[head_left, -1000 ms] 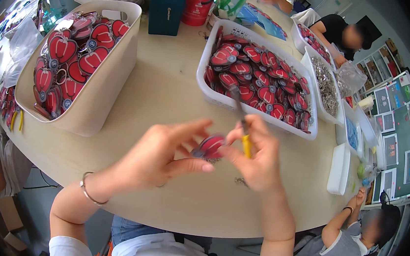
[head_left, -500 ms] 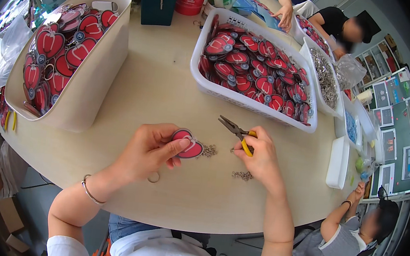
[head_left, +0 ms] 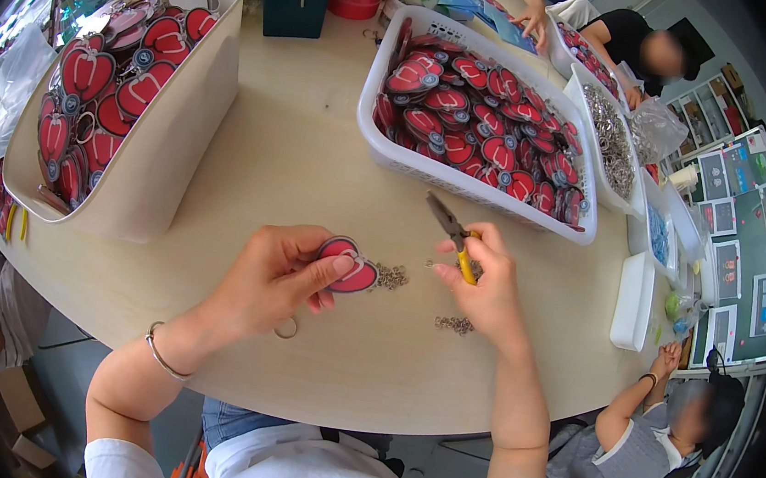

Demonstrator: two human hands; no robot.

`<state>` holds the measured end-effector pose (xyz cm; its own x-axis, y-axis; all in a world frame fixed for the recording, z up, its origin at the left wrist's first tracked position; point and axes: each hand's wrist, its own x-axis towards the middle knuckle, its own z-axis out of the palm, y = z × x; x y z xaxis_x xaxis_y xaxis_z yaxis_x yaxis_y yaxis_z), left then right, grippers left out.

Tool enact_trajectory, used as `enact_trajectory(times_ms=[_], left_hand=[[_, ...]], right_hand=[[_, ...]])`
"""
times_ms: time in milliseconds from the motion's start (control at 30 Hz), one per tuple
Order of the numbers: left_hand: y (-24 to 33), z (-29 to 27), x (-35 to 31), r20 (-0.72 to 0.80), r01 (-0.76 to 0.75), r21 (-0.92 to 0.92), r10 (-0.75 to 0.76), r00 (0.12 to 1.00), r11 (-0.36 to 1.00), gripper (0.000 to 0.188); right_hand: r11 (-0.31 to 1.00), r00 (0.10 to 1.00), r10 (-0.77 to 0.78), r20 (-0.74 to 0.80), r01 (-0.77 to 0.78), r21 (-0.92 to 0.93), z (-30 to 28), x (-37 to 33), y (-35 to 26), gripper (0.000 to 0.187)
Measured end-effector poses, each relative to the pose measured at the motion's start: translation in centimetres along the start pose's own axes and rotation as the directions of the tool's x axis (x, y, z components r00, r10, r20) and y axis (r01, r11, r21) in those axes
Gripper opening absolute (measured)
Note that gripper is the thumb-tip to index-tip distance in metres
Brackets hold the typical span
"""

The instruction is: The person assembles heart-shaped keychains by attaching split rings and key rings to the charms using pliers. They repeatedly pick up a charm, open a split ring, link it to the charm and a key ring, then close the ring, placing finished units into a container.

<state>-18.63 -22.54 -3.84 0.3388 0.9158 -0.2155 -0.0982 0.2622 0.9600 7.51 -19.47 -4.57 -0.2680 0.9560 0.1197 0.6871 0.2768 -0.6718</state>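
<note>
Plainly, left grip pinches red tag; right grip clasps pliers.

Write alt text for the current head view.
A left hand holds a red tag while the right hand grips pliers over a table. Piles of small metal links lie nearby; beyond, a bin and basket hold many similar tags.

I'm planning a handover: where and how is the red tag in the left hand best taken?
Probably by its free right edge, approached from the person's right and pinched front and back: the red tag is flat, and the left hand covers its left part, thumb across the face.
</note>
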Motion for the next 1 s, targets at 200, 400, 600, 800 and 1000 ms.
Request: enact_trajectory(times_ms=[200,400,600,800,1000], left_hand=[[-0.1,-0.2,0.1,-0.026,-0.024,-0.016,0.023,0.999,1.0,0.026],[-0.1,-0.3,0.2,-0.058,-0.06,-0.018,0.059,0.997,0.998,0.026],[0.2,-0.6,0.1,-0.176,-0.141,-0.055,0.129,0.976,0.989,0.027],[0.4,-1.1,-0.2,-0.304,-0.196,-0.102,0.157,0.94,0.975,0.026],[0.2,-0.5,-0.3,-0.219,-0.147,-0.088,0.125,0.968,0.985,0.023]], right_hand=[[0.994,0.998,-0.04,-0.046,0.035,-0.106,0.4,0.1,0.7,0.028],[0.982,0.993,-0.118,0.012,0.118,-0.146,2.3,0.8,-0.3,0.025],[0.975,0.985,-0.164,0.05,0.17,-0.144,3.2,2.2,-2.1,0.021],[0.949,0.958,-0.237,0.162,0.264,-0.175,4.6,4.1,-3.1,0.015],[0.96,0.97,-0.201,0.14,0.224,-0.171,4.6,4.3,-2.9,0.017]])
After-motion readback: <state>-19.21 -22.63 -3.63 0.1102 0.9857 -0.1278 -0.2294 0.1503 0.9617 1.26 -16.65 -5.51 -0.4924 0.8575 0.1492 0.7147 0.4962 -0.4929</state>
